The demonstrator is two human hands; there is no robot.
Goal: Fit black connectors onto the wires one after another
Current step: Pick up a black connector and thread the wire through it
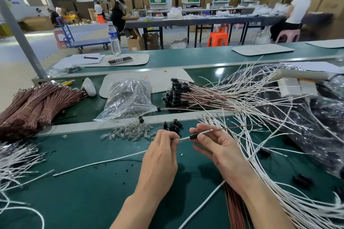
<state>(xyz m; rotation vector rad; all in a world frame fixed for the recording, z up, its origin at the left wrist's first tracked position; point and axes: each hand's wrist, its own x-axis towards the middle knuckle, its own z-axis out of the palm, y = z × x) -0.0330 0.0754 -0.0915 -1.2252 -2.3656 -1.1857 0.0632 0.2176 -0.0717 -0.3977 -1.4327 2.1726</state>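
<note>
My left hand [163, 147] pinches the ends of a white and a brown wire [184, 139] over the green table. My right hand [216, 145] pinches a black connector [193, 136] that sits on those wires, with the brown wire [232, 128] running on to the right. A small heap of loose black connectors [174, 125] lies just behind my hands. Farther back, a fan of wires with black connectors fitted [175, 95] lies on the table. Loose white wires [270, 135] spread to the right.
Clear small bulbs [130, 132] lie scattered left of the connectors, below a plastic bag [130, 96] of more. Bundled brown wires [37, 106] lie at the left, white wires [16, 161] at the near left. A dark plastic bag [316, 126] sits at the right. People work at far tables.
</note>
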